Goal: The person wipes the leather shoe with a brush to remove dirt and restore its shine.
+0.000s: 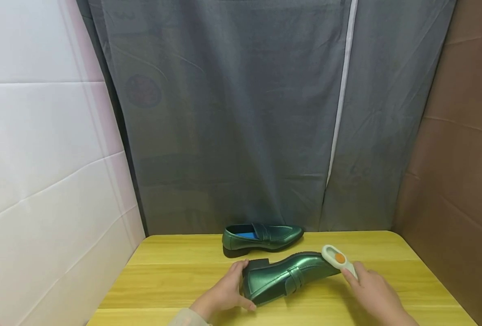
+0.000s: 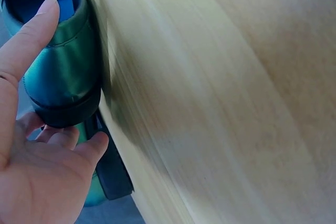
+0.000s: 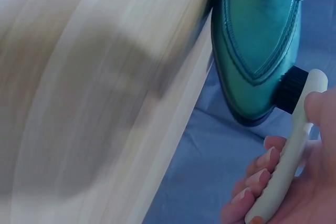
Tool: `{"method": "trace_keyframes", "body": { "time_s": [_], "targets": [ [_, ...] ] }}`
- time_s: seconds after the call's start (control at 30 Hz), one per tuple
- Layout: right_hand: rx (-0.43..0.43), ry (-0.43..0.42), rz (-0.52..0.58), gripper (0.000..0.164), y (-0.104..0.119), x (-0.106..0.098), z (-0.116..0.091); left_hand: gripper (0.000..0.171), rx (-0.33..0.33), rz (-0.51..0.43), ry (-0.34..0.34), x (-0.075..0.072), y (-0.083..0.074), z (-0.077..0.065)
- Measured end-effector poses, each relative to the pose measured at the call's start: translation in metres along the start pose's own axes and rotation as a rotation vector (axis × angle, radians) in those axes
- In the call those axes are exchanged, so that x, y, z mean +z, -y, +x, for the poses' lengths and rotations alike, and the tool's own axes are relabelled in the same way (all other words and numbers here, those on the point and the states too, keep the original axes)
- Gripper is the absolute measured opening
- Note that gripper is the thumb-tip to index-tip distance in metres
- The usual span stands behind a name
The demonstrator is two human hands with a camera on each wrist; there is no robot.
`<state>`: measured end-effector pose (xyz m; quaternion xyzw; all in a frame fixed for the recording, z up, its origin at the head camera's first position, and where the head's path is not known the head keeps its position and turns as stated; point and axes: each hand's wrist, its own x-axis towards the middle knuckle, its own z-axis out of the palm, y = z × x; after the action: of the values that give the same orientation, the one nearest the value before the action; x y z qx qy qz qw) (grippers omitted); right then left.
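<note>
A shiny green loafer [image 1: 283, 278] lies tilted on its side at the front of the table, toe to the right. My left hand [image 1: 224, 290] holds it by the heel; in the left wrist view the thumb [image 2: 37, 30] is at the shoe's opening and the fingers are beneath the heel. My right hand [image 1: 377, 294] grips a white shoe brush [image 1: 340, 258] with an orange spot. In the right wrist view its black bristles [image 3: 290, 90] touch the side of the loafer's toe.
A matching green loafer [image 1: 265, 237] with blue inside stands upright behind, near the back edge of the wooden table [image 1: 171, 271]. A grey curtain [image 1: 232, 127] hangs beyond it. White cloth [image 1: 53, 158] lines the left side, brown cloth [image 1: 452, 181] the right.
</note>
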<state>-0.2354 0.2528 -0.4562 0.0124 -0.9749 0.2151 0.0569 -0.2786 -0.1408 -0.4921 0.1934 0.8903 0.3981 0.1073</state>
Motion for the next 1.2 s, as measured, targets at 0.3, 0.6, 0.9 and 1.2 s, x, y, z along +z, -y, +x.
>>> {"method": "trace_keyframes", "body": {
  "time_s": [0.3, 0.6, 0.9, 1.2],
  "targets": [
    [-0.007, 0.014, 0.002, 0.051, 0.019, 0.000, 0.008, 0.122, -0.003, 0.000, -0.007, 0.000, -0.001, -0.001],
    [-0.018, 0.024, -0.022, 0.053, 0.032, -0.003, 0.011, 0.122, 0.004, 0.003, -0.010, 0.001, 0.001, -0.002],
    [-0.028, 0.027, -0.036, 0.059, 0.042, -0.003, 0.016, 0.123, 0.000, -0.006, -0.007, 0.000, 0.002, 0.000],
    [-0.055, 0.025, -0.045, 0.052, 0.052, 0.001, 0.018, 0.122, -0.005, -0.016, -0.008, 0.001, 0.001, -0.001]
  ]
}}
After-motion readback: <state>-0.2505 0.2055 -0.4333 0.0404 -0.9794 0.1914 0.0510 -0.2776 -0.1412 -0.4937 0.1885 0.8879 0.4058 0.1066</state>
